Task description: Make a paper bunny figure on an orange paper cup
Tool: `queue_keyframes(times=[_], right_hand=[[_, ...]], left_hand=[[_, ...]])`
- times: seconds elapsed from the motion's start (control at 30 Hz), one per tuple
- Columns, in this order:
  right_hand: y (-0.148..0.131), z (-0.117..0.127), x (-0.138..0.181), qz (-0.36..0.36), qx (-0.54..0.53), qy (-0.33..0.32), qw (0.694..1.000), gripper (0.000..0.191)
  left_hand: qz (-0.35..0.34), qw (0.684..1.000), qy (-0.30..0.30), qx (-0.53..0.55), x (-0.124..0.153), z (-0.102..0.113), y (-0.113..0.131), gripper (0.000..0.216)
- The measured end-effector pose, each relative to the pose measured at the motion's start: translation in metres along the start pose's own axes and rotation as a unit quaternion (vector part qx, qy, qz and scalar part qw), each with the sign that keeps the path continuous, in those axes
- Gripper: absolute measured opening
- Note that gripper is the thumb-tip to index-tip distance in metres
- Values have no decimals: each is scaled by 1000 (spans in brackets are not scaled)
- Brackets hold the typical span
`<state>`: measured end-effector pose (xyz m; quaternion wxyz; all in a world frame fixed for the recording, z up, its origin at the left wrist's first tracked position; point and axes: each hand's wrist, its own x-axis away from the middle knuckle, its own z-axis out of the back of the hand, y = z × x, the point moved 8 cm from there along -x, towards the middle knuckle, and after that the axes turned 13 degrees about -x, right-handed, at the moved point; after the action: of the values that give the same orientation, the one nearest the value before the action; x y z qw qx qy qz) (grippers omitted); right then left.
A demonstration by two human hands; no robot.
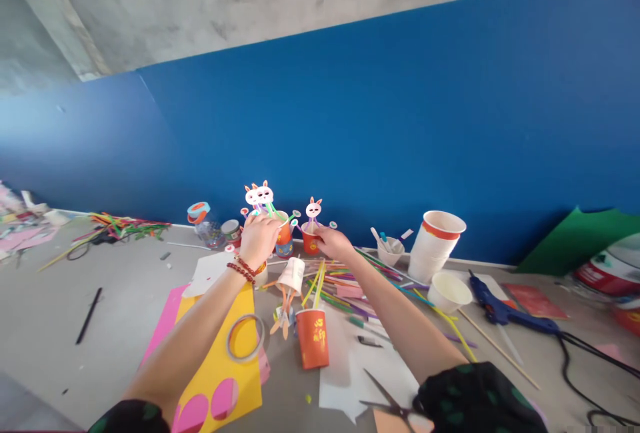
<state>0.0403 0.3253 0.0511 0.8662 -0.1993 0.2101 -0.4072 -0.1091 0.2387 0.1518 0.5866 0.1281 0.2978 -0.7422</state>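
My left hand point(260, 241) reaches to the far side of the table, fingers curled at a paper cup point(283, 222) with rabbit figures point(259, 194) rising behind the hand. Most of its grip is hidden by the back of the hand. The fingers of my right hand point(336, 244) pinch the edge of a small red paper cup point(311, 241). Above that cup stands one white rabbit head point(313, 208) with pink ears, and small round discs stick out at its sides. Nearer to me, a white cup with an upside-down rabbit point(291, 276) lies tipped over.
A red cup point(313, 340) holding yellow strips stands in front. Pipe cleaners point(345, 284) lie behind it. Scissors point(393, 403), a tape roll point(245, 338) and yellow paper point(235, 383) are close to me. At right are stacked white cups point(434, 246) and a blue glue gun point(510, 313).
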Motion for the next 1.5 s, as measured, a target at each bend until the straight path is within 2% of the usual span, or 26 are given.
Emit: queue_keyframes(times=[0.37,0.67,0.87,1.03,1.5], right_hand=[[1,10,17,-1,-17,2,1000,31],[1,14,28,-33,8,12,999,47],[0,11,27,-37,34,-1,999,32],[1,10,22,-36,50,-5,998,31],[-10,17,38,-21,63,71,995,40]], left_hand=[[2,1000,3,10,1,-1,-2,24],[-6,1000,13,10,-2,1,0,22],[-5,1000,20,5,-4,3,1,23],[-1,1000,29,3,-7,3,0,23],[2,999,40,9,-5,5,-3,24]])
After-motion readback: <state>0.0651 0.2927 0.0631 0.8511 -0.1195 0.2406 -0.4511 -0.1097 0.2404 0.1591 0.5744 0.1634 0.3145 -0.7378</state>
